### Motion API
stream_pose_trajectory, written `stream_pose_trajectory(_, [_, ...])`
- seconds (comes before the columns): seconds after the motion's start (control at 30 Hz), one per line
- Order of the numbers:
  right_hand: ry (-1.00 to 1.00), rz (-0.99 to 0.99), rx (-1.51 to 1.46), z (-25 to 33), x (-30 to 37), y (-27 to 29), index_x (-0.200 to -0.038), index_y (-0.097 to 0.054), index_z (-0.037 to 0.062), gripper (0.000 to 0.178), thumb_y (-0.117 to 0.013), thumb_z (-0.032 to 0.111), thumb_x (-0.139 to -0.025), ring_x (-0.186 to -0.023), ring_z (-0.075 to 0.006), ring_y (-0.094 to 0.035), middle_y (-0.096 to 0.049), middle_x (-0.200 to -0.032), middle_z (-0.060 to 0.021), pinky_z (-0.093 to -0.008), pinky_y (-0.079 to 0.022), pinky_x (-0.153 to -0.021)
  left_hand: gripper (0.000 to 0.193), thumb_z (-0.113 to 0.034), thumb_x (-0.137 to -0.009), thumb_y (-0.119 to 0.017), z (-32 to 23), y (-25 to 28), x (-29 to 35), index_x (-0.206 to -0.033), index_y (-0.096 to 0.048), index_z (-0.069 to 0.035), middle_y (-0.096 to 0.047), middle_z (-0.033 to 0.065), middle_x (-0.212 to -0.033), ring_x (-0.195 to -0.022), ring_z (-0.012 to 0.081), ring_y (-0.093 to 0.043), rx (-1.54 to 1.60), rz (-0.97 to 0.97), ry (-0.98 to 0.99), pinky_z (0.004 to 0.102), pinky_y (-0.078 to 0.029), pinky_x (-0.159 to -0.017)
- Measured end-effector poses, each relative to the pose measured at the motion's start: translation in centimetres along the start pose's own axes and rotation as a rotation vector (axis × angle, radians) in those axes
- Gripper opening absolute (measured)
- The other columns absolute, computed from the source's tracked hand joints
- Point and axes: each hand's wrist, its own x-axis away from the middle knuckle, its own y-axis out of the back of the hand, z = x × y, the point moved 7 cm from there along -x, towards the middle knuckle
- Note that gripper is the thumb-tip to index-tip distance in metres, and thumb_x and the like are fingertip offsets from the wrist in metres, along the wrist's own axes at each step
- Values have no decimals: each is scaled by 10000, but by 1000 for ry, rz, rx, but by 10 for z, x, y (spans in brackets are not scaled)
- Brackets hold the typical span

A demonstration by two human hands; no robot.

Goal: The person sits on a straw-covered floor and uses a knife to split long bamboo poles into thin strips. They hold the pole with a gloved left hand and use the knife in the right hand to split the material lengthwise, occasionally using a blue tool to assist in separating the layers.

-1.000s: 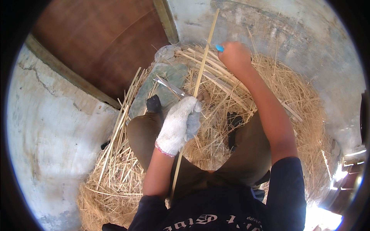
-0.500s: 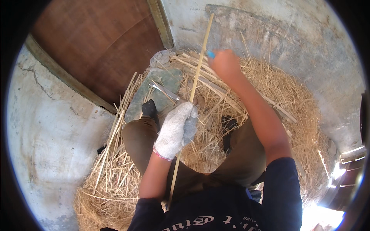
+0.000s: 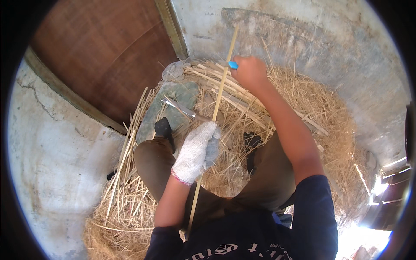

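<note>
A long, thin, pale bamboo strip (image 3: 221,89) slants from my lap up toward the wall. My left hand (image 3: 196,149), in a white knitted glove with grey on the palm side, is closed around the strip at about its middle. Farther up, my bare right hand (image 3: 250,73) is in a fist on a small tool with a blue end (image 3: 233,65). That blue end sits right against the strip's right edge; the rest of the tool is hidden in the fist. A knife (image 3: 180,107) with a shiny blade lies just beyond the glove.
A flat greenish stone slab (image 3: 151,119) lies between my feet and the brown door panel (image 3: 108,52). Bamboo strips (image 3: 242,104) are piled behind my hands. Thin shavings (image 3: 329,112) cover the floor around my bent legs. Stained walls (image 3: 56,164) rise close on both sides.
My right hand has moved slightly down and left, bringing the blue end against the strip. The left hand keeps its grip, and the whole view has shifted a little.
</note>
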Motion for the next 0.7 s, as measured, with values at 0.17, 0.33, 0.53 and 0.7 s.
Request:
stream_pose_trajectory(0.17, [-517,-250,-344,-92,-15,25,-835,-741,55,274,-638,297,-911,-640,-321,-683,-702,-729,-146,-420,-559,-601,271,-325,-1066,-522,2,-12,13,-886,-568,-129,-367,-75,-604,-437,56,-303,-173,10,10,240,-230,-388])
stream_pose_trajectory(0.33, [-650,-500,-227,-153,-5,22,-843,-740,32,303,-667,325,-865,-693,-367,-688,-721,-764,-178,-452,-553,-676,251,-315,-1062,-518,10,-19,11,-903,-583,-132,-359,-83,-604,-444,49,-305,-120,86,70,231,-216,-397])
stream_pose_trajectory(0.53, [-310,-253,-368,-80,2,33,-849,-747,93,217,-688,302,-861,-722,-331,-709,-719,-769,-164,-443,-558,-688,236,-304,-1064,-538,5,-7,2,-917,-586,-126,-385,-87,-605,-446,36,-334,-63,74,35,223,-255,-387])
stream_pose_trajectory(0.7, [167,-406,-304,-29,15,34,-845,-725,110,159,-719,269,-844,-651,-319,-668,-684,-718,-142,-437,-534,-627,249,-315,-1063,-534,-1,-11,2,-912,-589,-125,-378,-86,-607,-450,45,-326,-43,79,-5,228,-247,-395])
